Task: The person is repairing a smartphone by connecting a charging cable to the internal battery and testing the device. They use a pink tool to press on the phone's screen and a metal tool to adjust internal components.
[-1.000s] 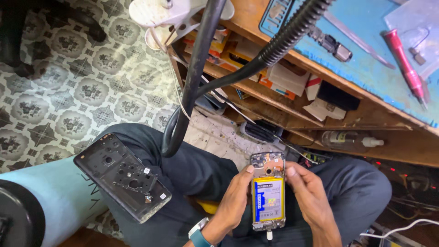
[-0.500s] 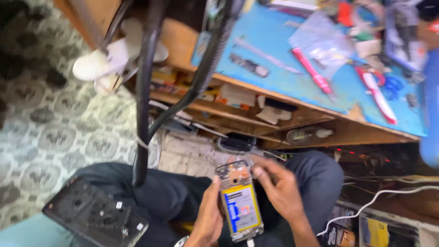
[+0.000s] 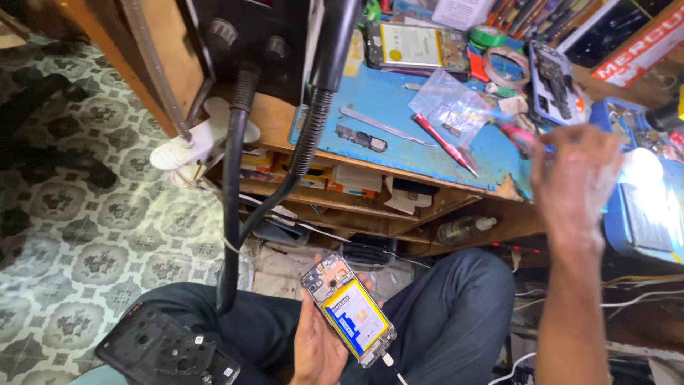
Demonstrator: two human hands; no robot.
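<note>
One opened phone [image 3: 349,314] in left hand [image 3: 317,349], right hand [image 3: 573,182] over bench edge [image 3: 399,167]

Bench centre: a bare strip of blue mat [image 3: 399,153] is left between the tweezers [image 3: 381,126] and the red screwdriver [image 3: 445,145].
Bench right: blocked by tape rolls [image 3: 499,57] and a phone frame [image 3: 552,78].
Upper centre: crossed by two black hoses [image 3: 231,207].
Lap, lower left: occupied by a black back cover [image 3: 167,353].
</note>
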